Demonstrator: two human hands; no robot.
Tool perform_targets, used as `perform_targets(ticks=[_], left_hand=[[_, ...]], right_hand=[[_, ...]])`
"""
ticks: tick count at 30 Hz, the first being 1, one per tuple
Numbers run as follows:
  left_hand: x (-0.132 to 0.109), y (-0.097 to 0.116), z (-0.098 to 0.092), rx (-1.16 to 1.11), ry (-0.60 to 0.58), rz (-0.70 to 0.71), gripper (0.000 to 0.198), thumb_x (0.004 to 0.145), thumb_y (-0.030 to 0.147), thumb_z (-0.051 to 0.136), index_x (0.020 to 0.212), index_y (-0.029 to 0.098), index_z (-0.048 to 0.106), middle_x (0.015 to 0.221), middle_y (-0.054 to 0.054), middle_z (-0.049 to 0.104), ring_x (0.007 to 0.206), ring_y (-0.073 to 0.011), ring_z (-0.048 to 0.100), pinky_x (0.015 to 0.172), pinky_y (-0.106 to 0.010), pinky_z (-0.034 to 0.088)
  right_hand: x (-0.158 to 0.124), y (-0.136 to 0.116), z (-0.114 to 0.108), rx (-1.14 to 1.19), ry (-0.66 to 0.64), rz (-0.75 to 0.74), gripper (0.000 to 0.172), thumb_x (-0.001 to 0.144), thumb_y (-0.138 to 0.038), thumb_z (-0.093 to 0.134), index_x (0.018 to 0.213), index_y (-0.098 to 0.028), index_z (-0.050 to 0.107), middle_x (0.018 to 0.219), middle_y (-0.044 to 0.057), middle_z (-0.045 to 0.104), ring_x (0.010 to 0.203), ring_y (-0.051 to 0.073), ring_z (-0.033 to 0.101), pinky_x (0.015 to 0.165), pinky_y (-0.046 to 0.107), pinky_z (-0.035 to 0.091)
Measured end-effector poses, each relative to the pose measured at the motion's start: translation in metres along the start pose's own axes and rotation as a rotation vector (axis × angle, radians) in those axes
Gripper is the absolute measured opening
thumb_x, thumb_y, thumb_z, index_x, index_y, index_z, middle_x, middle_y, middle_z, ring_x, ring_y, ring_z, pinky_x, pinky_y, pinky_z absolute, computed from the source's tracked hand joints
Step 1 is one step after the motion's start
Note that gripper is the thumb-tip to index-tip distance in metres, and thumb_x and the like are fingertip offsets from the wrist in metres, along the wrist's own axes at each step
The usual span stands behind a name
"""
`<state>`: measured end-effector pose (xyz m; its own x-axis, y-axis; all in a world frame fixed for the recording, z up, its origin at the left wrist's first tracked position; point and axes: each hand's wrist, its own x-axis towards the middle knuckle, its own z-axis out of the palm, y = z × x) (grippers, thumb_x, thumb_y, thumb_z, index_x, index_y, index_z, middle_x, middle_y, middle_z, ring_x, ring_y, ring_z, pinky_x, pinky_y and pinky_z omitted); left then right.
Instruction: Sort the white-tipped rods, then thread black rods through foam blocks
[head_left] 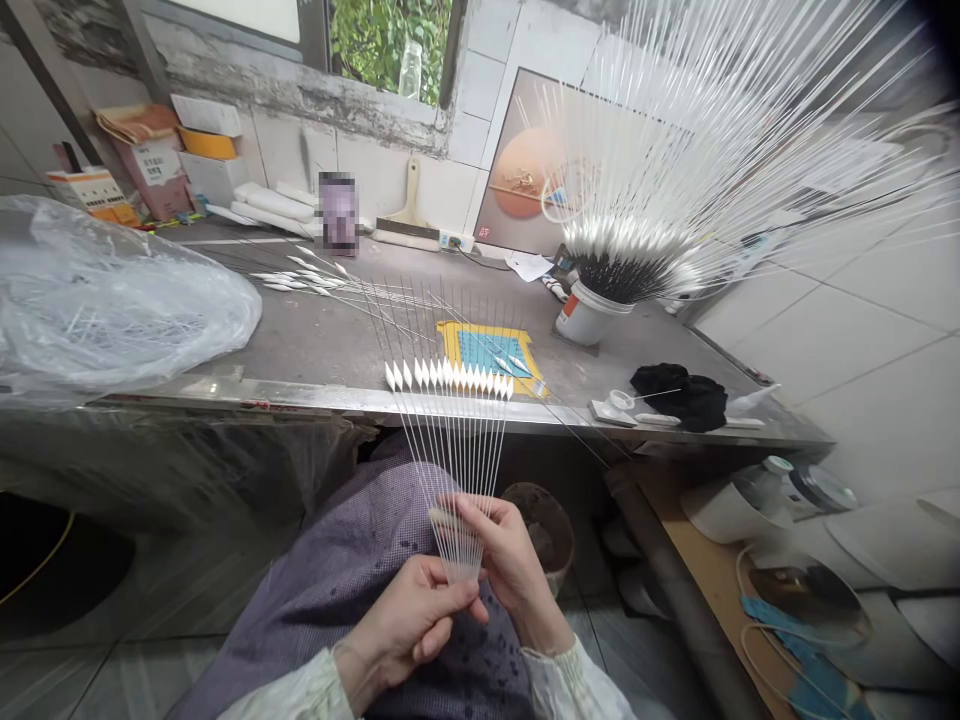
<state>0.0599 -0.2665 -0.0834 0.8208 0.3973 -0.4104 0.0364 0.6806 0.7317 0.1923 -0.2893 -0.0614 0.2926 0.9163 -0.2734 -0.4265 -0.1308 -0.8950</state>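
Head view: left hand (pixel 409 625) and right hand (pixel 510 560) both closed, pinching rod fan (pixel 461 555) at its lower ends. Above grip, white tips (pixel 450 377) rest on bench edge (pixel 300 395). Flat, even pinch likely keeps rods uncrossed.

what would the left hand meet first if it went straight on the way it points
Likely the right hand: the left hand pinches the fan of thin white rods, with it just beyond.
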Motion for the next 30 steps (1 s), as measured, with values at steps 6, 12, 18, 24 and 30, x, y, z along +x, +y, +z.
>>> perform_targets(ticks=[6, 12, 18, 24, 30], left_hand=[[0.003, -0.001, -0.001, 0.036, -0.039, 0.007, 0.040, 0.076, 0.047, 0.069, 0.064, 0.009, 0.067, 0.032, 0.009, 0.038, 0.023, -0.0005, 0.022, 0.029, -0.021, 0.003], [0.003, -0.001, 0.001, 0.056, -0.034, 0.011, 0.041, 0.078, 0.047, 0.067, 0.062, 0.010, 0.066, 0.028, 0.009, 0.033, 0.022, -0.0014, 0.020, 0.030, -0.021, 0.003], [0.004, -0.004, 0.002, 0.038, -0.024, 0.011, 0.043, 0.076, 0.050, 0.068, 0.062, 0.009, 0.065, 0.028, 0.010, 0.033, 0.022, -0.0013, 0.020, 0.030, -0.021, 0.004], [0.003, -0.003, 0.003, 0.034, -0.001, -0.008, 0.043, 0.077, 0.050, 0.067, 0.065, 0.009, 0.066, 0.028, 0.009, 0.034, 0.023, -0.0012, 0.019, 0.031, -0.021, 0.004], [0.000, 0.003, 0.007, 0.047, 0.043, -0.037, 0.043, 0.077, 0.051, 0.067, 0.068, 0.009, 0.068, 0.028, 0.009, 0.035, 0.023, -0.0015, 0.020, 0.032, -0.021, 0.005]], right_hand=[[-0.004, -0.006, 0.005, -0.063, -0.013, 0.028, 0.037, 0.077, -0.043, 0.073, 0.092, -0.009, 0.074, 0.096, 0.015, 0.073, 0.095, 0.030, 0.068, 0.083, 0.038, 0.055], [-0.004, -0.006, 0.005, -0.082, 0.014, -0.001, 0.038, 0.077, -0.046, 0.072, 0.089, -0.011, 0.075, 0.091, 0.015, 0.074, 0.092, 0.030, 0.069, 0.081, 0.037, 0.055], [-0.003, -0.004, 0.004, -0.064, 0.055, 0.001, 0.039, 0.073, -0.048, 0.075, 0.086, -0.012, 0.076, 0.088, 0.014, 0.074, 0.091, 0.029, 0.070, 0.083, 0.038, 0.054], [-0.004, -0.004, 0.003, -0.094, -0.008, 0.026, 0.044, 0.078, -0.052, 0.069, 0.089, -0.010, 0.074, 0.093, 0.015, 0.073, 0.093, 0.029, 0.069, 0.079, 0.035, 0.055], [0.001, -0.002, -0.009, -0.072, -0.039, 0.111, 0.070, 0.081, -0.073, 0.046, 0.096, -0.010, 0.074, 0.093, 0.017, 0.073, 0.086, 0.027, 0.071, 0.072, 0.035, 0.055]])
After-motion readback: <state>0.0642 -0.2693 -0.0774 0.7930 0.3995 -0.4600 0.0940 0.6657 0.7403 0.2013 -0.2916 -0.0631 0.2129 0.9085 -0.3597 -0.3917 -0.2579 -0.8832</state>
